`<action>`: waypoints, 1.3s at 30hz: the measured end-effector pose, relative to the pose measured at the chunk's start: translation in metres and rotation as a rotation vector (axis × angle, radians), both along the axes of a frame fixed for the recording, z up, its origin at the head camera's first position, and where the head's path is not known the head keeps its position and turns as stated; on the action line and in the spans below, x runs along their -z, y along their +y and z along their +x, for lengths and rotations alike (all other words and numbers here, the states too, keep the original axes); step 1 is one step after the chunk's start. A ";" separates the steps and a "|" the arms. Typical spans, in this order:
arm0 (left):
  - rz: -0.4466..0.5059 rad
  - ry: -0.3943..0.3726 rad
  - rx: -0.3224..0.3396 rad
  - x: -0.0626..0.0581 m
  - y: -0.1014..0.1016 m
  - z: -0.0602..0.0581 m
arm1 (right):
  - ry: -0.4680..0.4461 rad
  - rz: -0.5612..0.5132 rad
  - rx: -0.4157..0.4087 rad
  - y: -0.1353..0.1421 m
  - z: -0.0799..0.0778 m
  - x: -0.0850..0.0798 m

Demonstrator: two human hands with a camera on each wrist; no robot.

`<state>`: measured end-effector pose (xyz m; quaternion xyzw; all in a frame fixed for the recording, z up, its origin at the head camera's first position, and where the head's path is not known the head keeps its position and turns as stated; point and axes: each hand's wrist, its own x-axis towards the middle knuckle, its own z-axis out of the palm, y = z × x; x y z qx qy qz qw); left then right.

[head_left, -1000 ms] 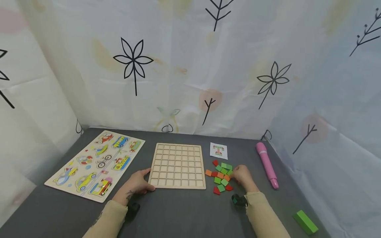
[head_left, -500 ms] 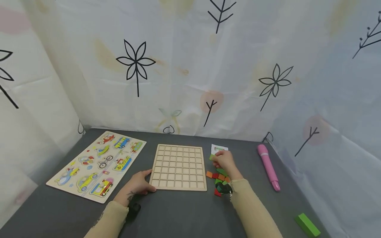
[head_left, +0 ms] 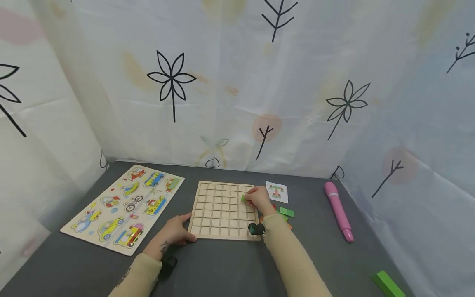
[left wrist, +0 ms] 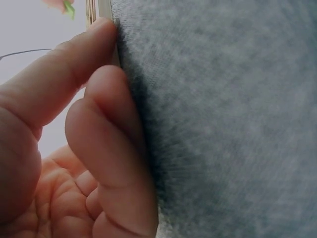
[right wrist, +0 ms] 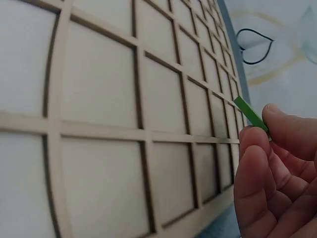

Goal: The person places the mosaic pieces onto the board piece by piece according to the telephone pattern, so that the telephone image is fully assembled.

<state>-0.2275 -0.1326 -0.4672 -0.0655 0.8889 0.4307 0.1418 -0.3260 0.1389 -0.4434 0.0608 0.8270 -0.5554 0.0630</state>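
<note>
**Green tile over the grid, looks like the placing step to me**

Running this one remotely, so all I've got is the feeds. My right hand point(head_left: 260, 199) has a small green tile point(head_left: 243, 198) pinched between thumb and fingertips, with only the tile's thickness between them. It's above the upper right part of the wooden grid board point(head_left: 222, 210), and the right wrist cam shows it tilted, apparently not touching the wood.

My left hand point(head_left: 175, 231) has thumb and forefinger spread wide, braced against the board's near left corner rather than wrapped round it. I'd call that steadying.

Next move, I reckon: pick a square, flatten the tile out, get it square to the ridges, then let go. Can't tell which square it's over. The pattern card point(head_left: 277, 192) behind the board is probably the guide, but it's too small to read properly. More loose tiles point(head_left: 283, 210) lie to the right, partly hidden by my sleeve.
</note>
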 end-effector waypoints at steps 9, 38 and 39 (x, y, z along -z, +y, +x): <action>-0.016 0.007 0.000 0.001 0.000 0.000 | -0.028 0.073 0.031 -0.011 -0.006 0.011; 0.036 -0.013 0.051 0.004 -0.006 -0.003 | 0.021 0.683 0.077 0.049 0.001 -0.011; 0.037 -0.013 0.053 0.003 -0.007 -0.002 | 0.007 0.711 0.073 0.053 0.002 -0.010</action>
